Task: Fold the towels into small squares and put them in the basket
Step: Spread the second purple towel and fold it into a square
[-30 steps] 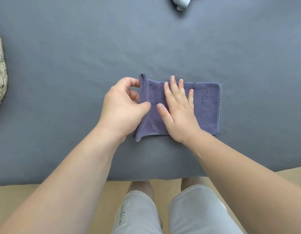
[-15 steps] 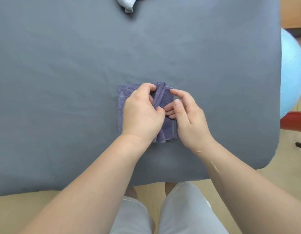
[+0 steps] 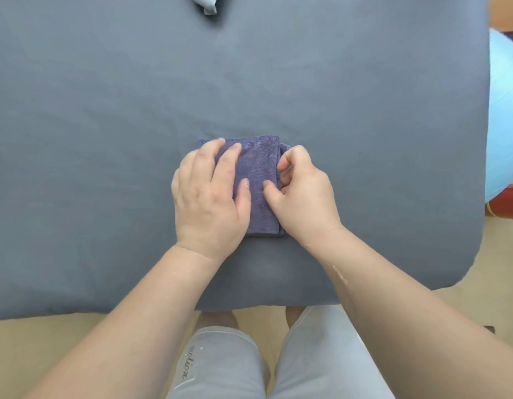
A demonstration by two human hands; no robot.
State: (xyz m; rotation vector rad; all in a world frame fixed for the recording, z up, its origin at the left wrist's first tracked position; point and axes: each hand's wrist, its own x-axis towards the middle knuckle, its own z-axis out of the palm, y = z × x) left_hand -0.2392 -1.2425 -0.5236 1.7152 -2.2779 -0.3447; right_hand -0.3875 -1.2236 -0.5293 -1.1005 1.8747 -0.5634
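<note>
A purple towel (image 3: 259,168) lies folded into a small, thick square near the middle of the grey-covered desk (image 3: 105,110), a little toward the 6 o'clock edge where the person stands. The left hand (image 3: 206,194) rests flat on the 9 o'clock half of the square, fingers straight and spread, pressing the layers down. The right hand (image 3: 301,194) is at the towel's 3 o'clock edge. Its thumb lies on top of the cloth and its fingers curl in against the stacked folds there, pinching that edge.

At 12 o'clock, on the far rim of the desk, a bunched pale blue cloth (image 3: 208,4) is partly cut off by the frame. Off the desk at 3 o'clock sits a large light blue ball (image 3: 505,110). The person's grey shorts (image 3: 229,364) show below the near edge.
</note>
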